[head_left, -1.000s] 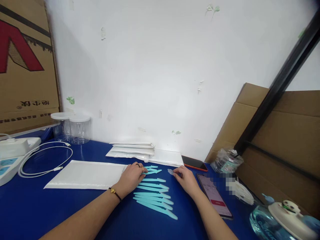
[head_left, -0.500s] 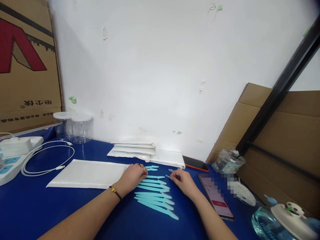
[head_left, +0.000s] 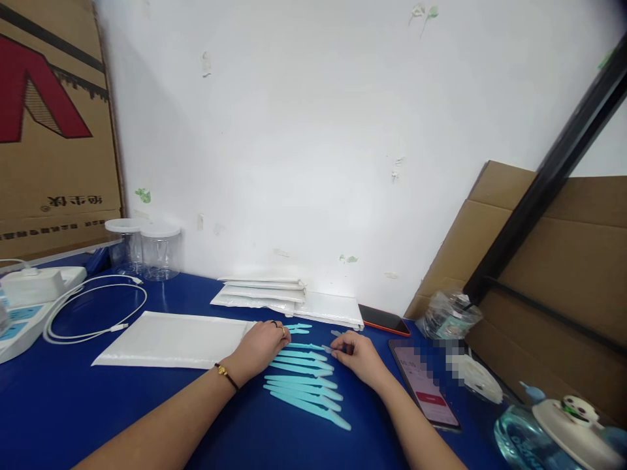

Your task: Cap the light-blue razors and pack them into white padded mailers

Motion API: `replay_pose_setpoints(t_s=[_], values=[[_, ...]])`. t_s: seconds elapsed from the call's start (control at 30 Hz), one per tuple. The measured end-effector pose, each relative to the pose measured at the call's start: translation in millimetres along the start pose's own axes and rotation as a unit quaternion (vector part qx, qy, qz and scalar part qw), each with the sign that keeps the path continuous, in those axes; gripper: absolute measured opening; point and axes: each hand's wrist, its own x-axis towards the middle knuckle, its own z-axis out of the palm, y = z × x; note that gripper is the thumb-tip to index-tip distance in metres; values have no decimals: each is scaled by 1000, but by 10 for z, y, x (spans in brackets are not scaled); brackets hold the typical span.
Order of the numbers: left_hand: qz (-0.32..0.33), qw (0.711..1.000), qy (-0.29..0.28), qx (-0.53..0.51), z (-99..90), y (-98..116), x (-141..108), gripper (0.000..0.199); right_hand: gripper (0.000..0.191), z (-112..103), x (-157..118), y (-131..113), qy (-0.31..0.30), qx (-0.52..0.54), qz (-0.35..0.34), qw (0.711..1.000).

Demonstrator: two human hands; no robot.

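My left hand (head_left: 264, 344) has its fingers closed on the handle end of a light blue eyebrow razor (head_left: 309, 346), which points right. Opposite it, my right hand (head_left: 361, 359) pinches a small clear cap (head_left: 326, 350) at the razor's blade end. The cap meets the razor tip; how far it covers the blade is too small to tell. Several more light blue eyebrow razors (head_left: 313, 411) lie in a column on the blue table below my hands. Two others (head_left: 300, 328) rest just beyond my left fingers. Another clear piece (head_left: 336, 333) lies behind my right fingertips.
A white padded envelope (head_left: 171, 339) lies left of my left hand, with stacked envelopes (head_left: 259, 295) by the wall. Two phones (head_left: 385, 320) (head_left: 427, 385) and a panda-lidded bottle (head_left: 553, 437) are at right. Clear jars (head_left: 160, 254), a white cable (head_left: 98, 277) and a power strip (head_left: 14, 333) stand left.
The clear cap in my right hand has come together with the tip of the razor in my left hand. Both hands have otherwise hardly moved.
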Motion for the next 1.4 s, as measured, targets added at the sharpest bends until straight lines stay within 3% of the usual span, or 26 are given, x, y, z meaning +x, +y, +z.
replay_pose_setpoints(t_s=[0.57,0.83,1.4], values=[[4,998,6,-58,24,-13,0,24,9,73,23,0,-8,37,39,999],[3,992,25,-123,124,-17,6,24,9,104,12,-53,-24,31,20,999],[19,989,-5,-146,128,7,13,25,14,239,17,-294,-24,25,-24,999]])
